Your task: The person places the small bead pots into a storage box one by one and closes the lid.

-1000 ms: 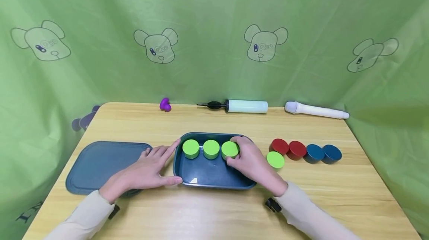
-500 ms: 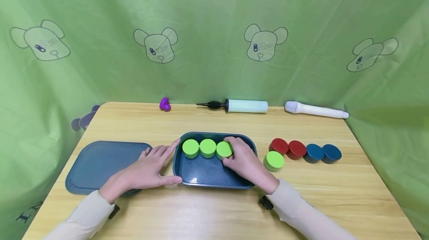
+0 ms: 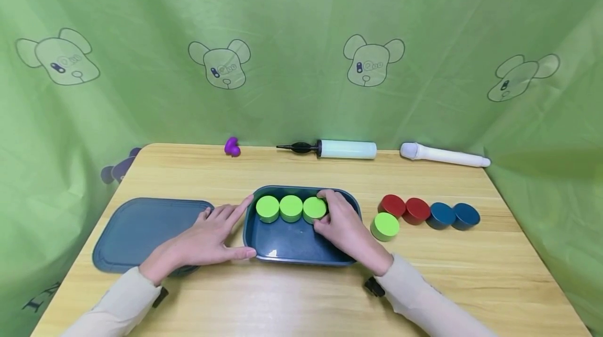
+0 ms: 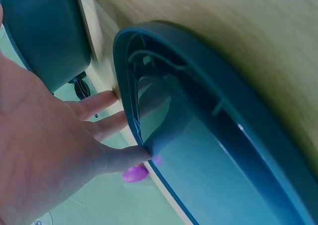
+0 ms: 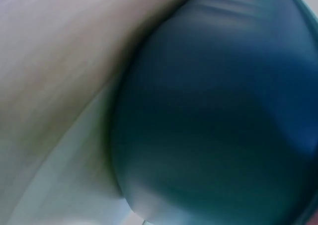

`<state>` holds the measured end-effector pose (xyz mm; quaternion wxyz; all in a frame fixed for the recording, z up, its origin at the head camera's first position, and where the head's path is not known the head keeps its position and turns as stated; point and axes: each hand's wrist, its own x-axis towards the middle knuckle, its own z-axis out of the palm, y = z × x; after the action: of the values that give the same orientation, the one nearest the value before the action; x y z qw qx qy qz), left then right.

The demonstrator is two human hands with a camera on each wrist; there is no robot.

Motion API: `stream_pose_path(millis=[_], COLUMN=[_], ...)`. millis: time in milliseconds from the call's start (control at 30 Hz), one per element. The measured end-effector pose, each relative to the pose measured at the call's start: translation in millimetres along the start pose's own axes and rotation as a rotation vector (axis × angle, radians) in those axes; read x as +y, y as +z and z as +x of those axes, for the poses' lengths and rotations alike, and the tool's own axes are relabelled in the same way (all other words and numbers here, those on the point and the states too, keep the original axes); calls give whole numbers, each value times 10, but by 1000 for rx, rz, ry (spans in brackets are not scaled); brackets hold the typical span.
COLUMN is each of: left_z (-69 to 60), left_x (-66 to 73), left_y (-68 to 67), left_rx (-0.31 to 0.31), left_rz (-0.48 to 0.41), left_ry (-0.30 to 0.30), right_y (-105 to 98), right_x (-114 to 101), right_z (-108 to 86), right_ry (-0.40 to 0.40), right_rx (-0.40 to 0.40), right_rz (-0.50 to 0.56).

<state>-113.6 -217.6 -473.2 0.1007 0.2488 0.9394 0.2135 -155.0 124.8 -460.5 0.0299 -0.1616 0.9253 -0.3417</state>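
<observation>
A dark blue rectangular container [image 3: 306, 259] holds three bright green round blocks in a row along its back side. My right hand [image 3: 346, 227] reaches over its right part and pinches the rightmost green block [image 3: 314, 208] between thumb and fingers. The middle green block [image 3: 291, 206] and left green block [image 3: 267, 206] stand close beside it. At the container's left end, my left hand [image 3: 207, 237] lies with straight, spread fingers, its thumb and index tips at the rim. Only the container's outer wall [image 5: 208, 115] fills the right wrist view; the right hand's grip is hidden there.
Left of the container lies a blue lid [image 3: 146, 232], partly under the left hand. To the right stand another green block [image 3: 385, 225], two red blocks [image 3: 416, 210] and two blue blocks [image 3: 442, 214]. A purple object [image 3: 232, 147], hand pump [image 3: 347, 149] and white microphone-like stick [image 3: 445, 154] line the back edge.
My right hand has slid the rightmost green block leftward, and the middle one has shifted left too, so the three now sit closer together. The left hand has stayed put.
</observation>
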Motion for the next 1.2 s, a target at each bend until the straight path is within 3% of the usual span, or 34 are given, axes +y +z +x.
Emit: stream_pose_path(millis=[233,500,633,1200], left_z=[7,11,11,8], left_x=[5,5,10,17], left_y=[-8,-2,-1,-18], left_rx=[-9,-9,-11,-18], left_rz=[-1,-1,2,-11], left_ry=[-3,1,-1,-2], right_y=[-92,-144,-191,-470], right_x=[-15,64,95,394], right_z=[-73,-192,-266,-596], right_ry=[0,-126,-149,-58], right_rx=[26,122,176,281], right_rz=[52,45,65,121])
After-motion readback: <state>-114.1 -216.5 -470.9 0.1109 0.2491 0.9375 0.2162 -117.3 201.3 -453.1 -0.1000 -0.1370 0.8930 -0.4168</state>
